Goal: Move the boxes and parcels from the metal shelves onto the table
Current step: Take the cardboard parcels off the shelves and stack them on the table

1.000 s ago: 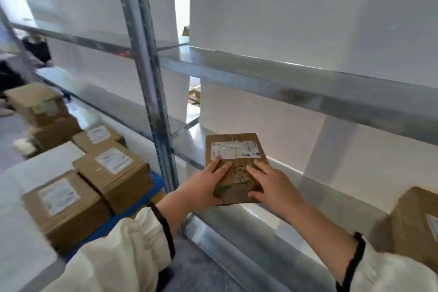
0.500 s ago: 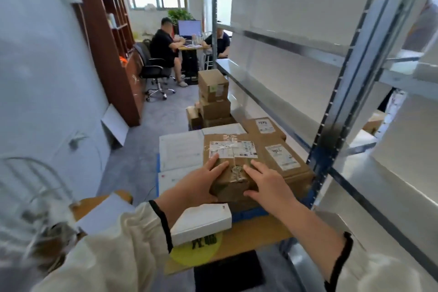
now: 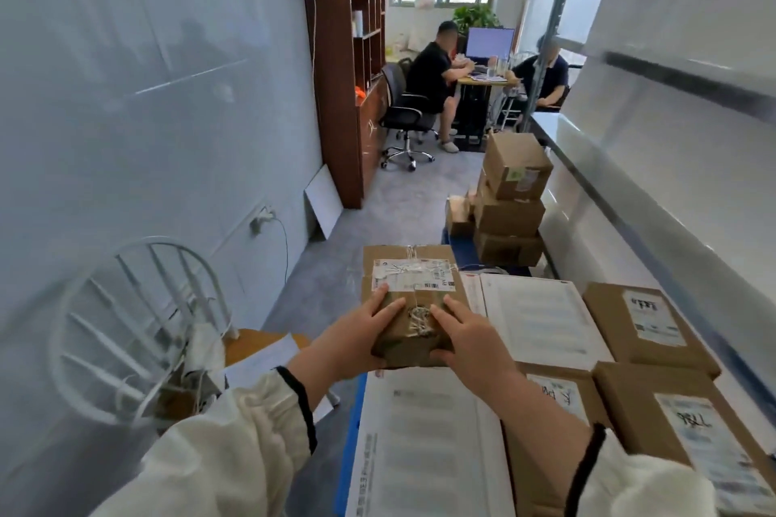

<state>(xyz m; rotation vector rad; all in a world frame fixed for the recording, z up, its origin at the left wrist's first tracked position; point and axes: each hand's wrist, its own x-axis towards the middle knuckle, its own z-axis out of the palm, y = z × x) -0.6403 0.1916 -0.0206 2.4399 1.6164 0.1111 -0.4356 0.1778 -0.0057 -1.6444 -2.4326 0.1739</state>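
We hold a string-tied cardboard parcel [image 3: 413, 302] between both hands, out in front of the chest and clear of any surface. Our left hand [image 3: 357, 342] wraps the near-left corner, thumb on top by the knot; our right hand [image 3: 470, 342] closes on the near-right corner in the same way. Both are clamped on the parcel's near end, so its long axis runs straight away from us, with the white shipping label [image 3: 413, 275] toward the far end.

The relation that matters: the parcel hangs over the left edge of the blue-rimmed table [image 3: 346, 449], just above two white flat mailers [image 3: 424, 445]. Labelled cardboard boxes [image 3: 646, 327] already fill the right side, next to the metal shelves [image 3: 655, 164]. The free landing spot lies down and slightly right of the grip, we judge, so the right hand is nearer to it and would lead, with the far end touching first.
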